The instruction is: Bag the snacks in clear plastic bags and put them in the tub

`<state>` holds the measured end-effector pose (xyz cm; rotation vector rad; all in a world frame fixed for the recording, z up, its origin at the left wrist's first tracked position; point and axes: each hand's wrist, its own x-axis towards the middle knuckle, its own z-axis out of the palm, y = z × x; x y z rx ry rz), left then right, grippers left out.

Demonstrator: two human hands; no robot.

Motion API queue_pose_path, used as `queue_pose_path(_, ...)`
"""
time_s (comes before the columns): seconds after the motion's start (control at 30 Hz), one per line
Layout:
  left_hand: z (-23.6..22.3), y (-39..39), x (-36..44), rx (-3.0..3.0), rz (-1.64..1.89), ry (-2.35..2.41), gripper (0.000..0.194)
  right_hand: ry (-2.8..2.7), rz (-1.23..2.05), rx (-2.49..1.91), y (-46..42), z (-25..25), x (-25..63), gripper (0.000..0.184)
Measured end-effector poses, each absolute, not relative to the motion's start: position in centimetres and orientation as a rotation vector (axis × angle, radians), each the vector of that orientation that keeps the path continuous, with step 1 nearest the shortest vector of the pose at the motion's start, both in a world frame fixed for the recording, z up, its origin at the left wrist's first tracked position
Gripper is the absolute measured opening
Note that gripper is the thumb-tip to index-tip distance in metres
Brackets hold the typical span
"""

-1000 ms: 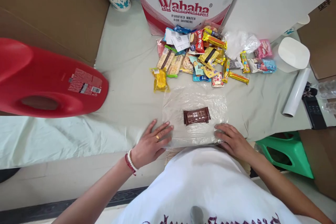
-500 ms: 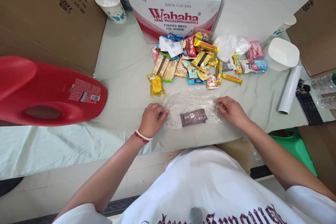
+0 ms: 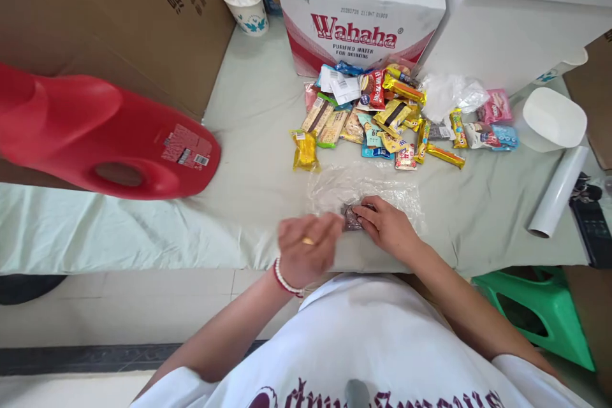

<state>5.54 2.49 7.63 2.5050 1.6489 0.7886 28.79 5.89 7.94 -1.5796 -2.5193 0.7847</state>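
Note:
A dark brown wrapped snack packet [image 3: 352, 218] lies on a clear plastic film [image 3: 329, 185] near the table's front edge. My right hand [image 3: 389, 226] comes over it from the right, its bent fingers gripping the packet and covering its right part. Just left of the packet is my left hand [image 3: 308, 245], raised a little and blurred, with its fingers curled in. What those fingers hold, if anything, is hidden. A yellow snack packet [image 3: 305, 151] sits behind the film's left corner.
Behind the film is a heap of colourful snacks [image 3: 368, 115], against a Wahaha carton [image 3: 363, 19]. A large red jug [image 3: 157, 146] lies at left. On the right are a white bowl [image 3: 554, 118], a white roll [image 3: 557, 194] and a black phone [image 3: 593, 229]. A green stool [image 3: 554, 312] stands below.
Both hands have left the film's sides and come inward. The right hand has reached the brown packet; the left has moved beside it, fingers curled. The view has shifted left.

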Motion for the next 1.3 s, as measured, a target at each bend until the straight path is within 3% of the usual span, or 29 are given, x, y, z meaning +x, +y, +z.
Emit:
queue_pose_path(0.13,6.5,3.1,9.2,2.516,0.396,1.374,0.051,-2.554,0.875,-1.51,7.6,9.2,29.7,0.029)
queue_pose_path(0.4,4.9,4.3,9.6,2.548,0.296,1.384,0.04,-2.584,0.341,-1.768,15.6,8.0,27.2,0.051)
queue_pose_path(0.53,4.8,3.9,9.6,2.532,0.299,1.38,0.042,-2.543,0.465,-1.991,17.2,7.7,26.2,0.033)
queue_pose_path(0.63,4.4,3.7,9.6,2.508,0.311,1.405,0.044,-2.553,0.474,-1.785,16.1,9.5,26.9,0.025)
queue_pose_path(0.77,3.9,3.7,9.6,2.493,0.347,1.406,0.043,-2.712,0.499,-1.417,11.9,12.5,28.8,0.028)
queue_pose_path(0.93,2.9,4.0,9.4,2.442,0.459,1.345,0.038,-3.012,0.614,-1.277,6.8,11.6,30.3,0.026)
queue_pose_path(1.13,2.9,3.3,6.8,2.131,0.87,1.17,0.035,-3.011,0.549,-1.283,4.9,8.5,29.7,0.028)
queue_pose_path(1.3,4.9,3.8,5.5,1.538,1.253,1.667,0.026,-3.007,0.47,-1.329,4.4,8.5,29.1,0.028)
